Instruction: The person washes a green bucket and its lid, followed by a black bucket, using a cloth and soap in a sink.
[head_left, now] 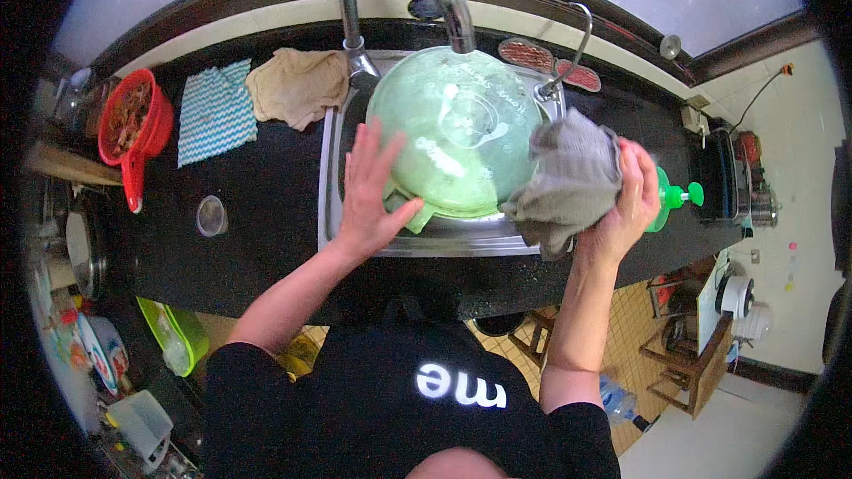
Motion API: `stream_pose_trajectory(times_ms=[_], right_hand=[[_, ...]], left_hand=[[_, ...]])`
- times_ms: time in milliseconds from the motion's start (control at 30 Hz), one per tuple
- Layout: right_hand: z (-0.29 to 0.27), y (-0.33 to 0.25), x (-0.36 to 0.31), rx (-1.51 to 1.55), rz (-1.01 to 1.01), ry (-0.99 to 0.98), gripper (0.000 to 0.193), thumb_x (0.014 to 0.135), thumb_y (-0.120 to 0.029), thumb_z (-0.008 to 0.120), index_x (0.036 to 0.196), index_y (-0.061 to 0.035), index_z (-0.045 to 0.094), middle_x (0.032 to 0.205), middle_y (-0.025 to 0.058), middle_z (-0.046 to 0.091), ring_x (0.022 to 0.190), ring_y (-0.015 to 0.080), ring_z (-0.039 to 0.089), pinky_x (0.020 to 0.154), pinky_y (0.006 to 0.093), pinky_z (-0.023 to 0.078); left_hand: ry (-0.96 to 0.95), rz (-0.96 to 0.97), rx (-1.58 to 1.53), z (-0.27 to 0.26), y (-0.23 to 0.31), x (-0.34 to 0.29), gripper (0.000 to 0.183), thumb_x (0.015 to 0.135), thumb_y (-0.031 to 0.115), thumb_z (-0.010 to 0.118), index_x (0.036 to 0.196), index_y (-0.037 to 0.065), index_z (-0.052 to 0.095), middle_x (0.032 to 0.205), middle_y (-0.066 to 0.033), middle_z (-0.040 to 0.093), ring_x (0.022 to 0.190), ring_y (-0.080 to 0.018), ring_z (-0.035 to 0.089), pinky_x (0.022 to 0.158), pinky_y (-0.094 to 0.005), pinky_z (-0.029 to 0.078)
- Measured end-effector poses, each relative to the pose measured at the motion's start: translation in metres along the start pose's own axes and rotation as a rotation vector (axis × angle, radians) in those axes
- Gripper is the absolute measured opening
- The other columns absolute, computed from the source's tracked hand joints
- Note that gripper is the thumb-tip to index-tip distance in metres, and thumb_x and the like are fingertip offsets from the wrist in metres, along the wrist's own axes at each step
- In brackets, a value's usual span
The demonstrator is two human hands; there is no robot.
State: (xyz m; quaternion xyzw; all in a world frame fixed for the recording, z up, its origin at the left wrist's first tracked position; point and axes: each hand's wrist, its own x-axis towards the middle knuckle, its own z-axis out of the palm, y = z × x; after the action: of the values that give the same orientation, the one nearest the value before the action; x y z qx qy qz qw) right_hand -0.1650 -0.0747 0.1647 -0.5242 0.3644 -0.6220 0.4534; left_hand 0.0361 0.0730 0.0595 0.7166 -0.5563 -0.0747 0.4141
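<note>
A pale green translucent plastic basin is tilted over the sink, its underside facing up. My left hand is at its left near edge, fingers spread and slightly blurred, the thumb beside a small tab on the rim. Whether the palm presses on the basin cannot be seen. In my right hand a crumpled grey cloth is gripped at the basin's right side. Most of the steel sink is hidden under the basin. The chrome faucet arches over the basin's far edge.
Left on the black counter lie a beige cloth, a blue-white zigzag cloth, a red strainer with food in it and a small clear cup. A green pump bottle stands right of my hand. A thin tap rises behind.
</note>
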Motion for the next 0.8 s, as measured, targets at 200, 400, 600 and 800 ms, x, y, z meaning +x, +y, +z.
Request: stream_pose_trajectory(times_ms=[200,400,600,800], right_hand=[[0.044,0.059,-0.001,-0.945,-0.461,-0.583,0.042,0.069,-0.027,0.071,0.106,-0.0096,0.060,0.117,0.0149,0.050,0.104,0.0299,0.049,0.090,0.0397,0.039],[0.066,0.088,-0.020,-0.791,-0.375,-0.845,0.049,0.059,-0.019,0.069,0.105,-0.0086,0.056,0.115,0.0145,0.050,0.106,0.0348,0.047,0.091,0.0429,0.038],[0.098,0.068,-0.062,-0.720,-0.590,-1.254,0.047,0.055,-0.018,0.069,0.101,-0.0145,0.058,0.107,0.0127,0.050,0.102,0.0342,0.046,0.085,0.0427,0.043],[0.134,0.084,-0.030,-0.768,-0.644,-1.317,0.043,0.057,-0.017,0.069,0.098,-0.0112,0.060,0.102,0.0124,0.053,0.098,0.0325,0.048,0.082,0.0411,0.044]], left_hand=[[0.122,-0.397,-0.590,0.034,-0.005,-0.014,0.112,0.057,0.014,0.081,0.140,-0.002,0.007,0.142,-0.0209,0.022,0.131,-0.0287,0.024,0.107,-0.0356,0.022],[0.158,-0.387,-0.785,0.033,-0.006,-0.015,0.114,0.055,0.010,0.081,0.141,0.001,0.006,0.140,-0.0180,0.028,0.128,-0.0254,0.031,0.106,-0.0340,0.025],[0.189,-0.496,-0.779,0.048,-0.008,-0.030,0.060,0.069,0.008,0.072,0.120,0.000,0.041,0.121,-0.0083,0.048,0.112,-0.0178,0.047,0.094,-0.0340,0.039],[0.169,-0.642,-1.077,0.045,-0.004,-0.029,0.048,0.073,-0.001,0.064,0.117,-0.003,0.046,0.116,-0.0088,0.052,0.107,-0.0172,0.049,0.092,-0.0311,0.040]])
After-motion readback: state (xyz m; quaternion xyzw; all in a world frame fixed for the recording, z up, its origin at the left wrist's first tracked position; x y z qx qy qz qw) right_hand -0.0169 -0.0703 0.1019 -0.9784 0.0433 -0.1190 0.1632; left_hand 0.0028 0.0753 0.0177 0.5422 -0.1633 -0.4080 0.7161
